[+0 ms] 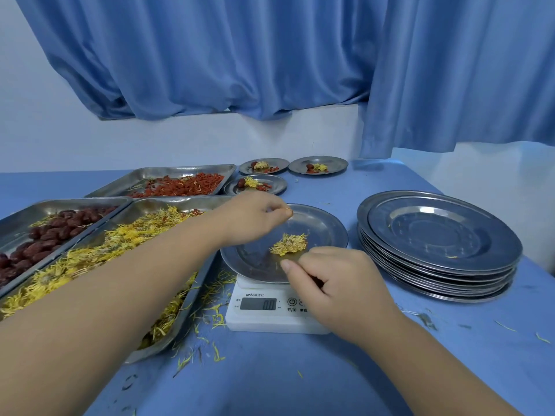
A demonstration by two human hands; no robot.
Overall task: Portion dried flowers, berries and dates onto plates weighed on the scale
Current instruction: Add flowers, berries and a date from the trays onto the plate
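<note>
Blue curtains are hung behind a blue table (300,370), on which a scale (270,321) is set with a plate (326,226) on top. One dried flower (289,244) is already laid at the plate's centre, and 0.0 is shown on the display (258,303). With the plate as the clock's centre, trays of flowers (180,203), berries (144,175) and dates (60,205) are found from 8 to 11 o'clock, three filled plates (279,187) at 12, and a stack (435,235) of bare ones at 3. The left hand (249,217) is held over the rim at 10 o'clock, thumb and fingertips pinched together on a small orange bit, probably a berry (289,209). The right hand (339,283) is placed at 6 o'clock, fingers curled, thumb stretched to the near rim; whether anything is held there cannot be told. Berries appear to be the portion in hand. They are best let go low, beside the flower, so none is bounced off the steel. No weight should be left on the plate by either hand while the display is read, and small pinches should be added until the figure is reached.
</note>
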